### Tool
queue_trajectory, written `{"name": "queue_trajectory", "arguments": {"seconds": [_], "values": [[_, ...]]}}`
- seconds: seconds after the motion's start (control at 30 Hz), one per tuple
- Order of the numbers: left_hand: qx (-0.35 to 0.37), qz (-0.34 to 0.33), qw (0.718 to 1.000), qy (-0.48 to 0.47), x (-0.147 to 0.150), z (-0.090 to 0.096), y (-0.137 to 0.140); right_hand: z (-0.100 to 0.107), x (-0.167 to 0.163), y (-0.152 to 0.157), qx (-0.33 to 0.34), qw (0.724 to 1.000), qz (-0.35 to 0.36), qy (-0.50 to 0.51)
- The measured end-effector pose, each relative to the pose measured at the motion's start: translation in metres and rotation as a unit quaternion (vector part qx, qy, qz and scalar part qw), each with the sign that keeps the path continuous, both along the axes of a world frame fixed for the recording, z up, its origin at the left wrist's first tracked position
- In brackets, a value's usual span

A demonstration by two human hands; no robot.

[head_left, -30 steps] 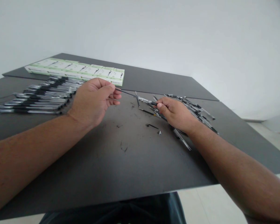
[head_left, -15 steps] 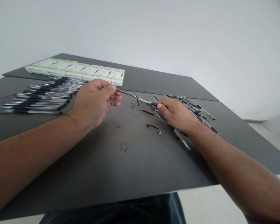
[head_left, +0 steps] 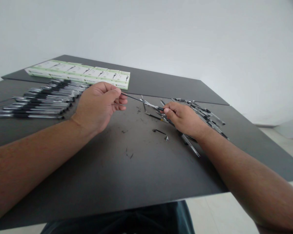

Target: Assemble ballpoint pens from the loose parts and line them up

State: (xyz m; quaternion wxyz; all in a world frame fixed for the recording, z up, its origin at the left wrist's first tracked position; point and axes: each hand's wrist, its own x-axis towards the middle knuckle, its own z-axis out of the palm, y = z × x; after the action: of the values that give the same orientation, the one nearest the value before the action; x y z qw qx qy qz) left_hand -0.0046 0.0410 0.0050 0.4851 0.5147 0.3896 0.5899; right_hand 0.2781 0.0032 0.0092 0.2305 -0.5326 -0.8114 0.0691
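Observation:
Thumb and forefinger of my left hand [head_left: 97, 104] pinch one end of a thin dark ink refill [head_left: 132, 97], while its other fingers are loosely curled. The refill slants down to the right, its far end meeting a clear pen barrel [head_left: 151, 104]. I cannot tell how far inside it reaches. My right hand [head_left: 184, 117] is closed around the barrel's black grip end, above a loose heap of pens [head_left: 210, 118]. Below the hands lie a small black clip-like piece [head_left: 160, 131] and a silver cone tip [head_left: 166, 138].
To the left, several pens [head_left: 42, 100] are laid side by side in a row. Behind them stands a line of white and green boxes [head_left: 88, 79]. Dark marks [head_left: 130, 155] spot the grey table [head_left: 107, 185], whose front edge is near my lap. A pale wall [head_left: 156, 42] rises behind.

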Motion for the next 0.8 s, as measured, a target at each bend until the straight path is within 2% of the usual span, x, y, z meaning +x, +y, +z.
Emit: {"name": "queue_trajectory", "arguments": {"seconds": [0.8], "values": [[-0.005, -0.004, 1.0, -0.004, 0.0002, -0.0022, 0.0004, 0.0027, -0.0016, -0.0002, -0.01, 1.0, -0.009, -0.011]]}}
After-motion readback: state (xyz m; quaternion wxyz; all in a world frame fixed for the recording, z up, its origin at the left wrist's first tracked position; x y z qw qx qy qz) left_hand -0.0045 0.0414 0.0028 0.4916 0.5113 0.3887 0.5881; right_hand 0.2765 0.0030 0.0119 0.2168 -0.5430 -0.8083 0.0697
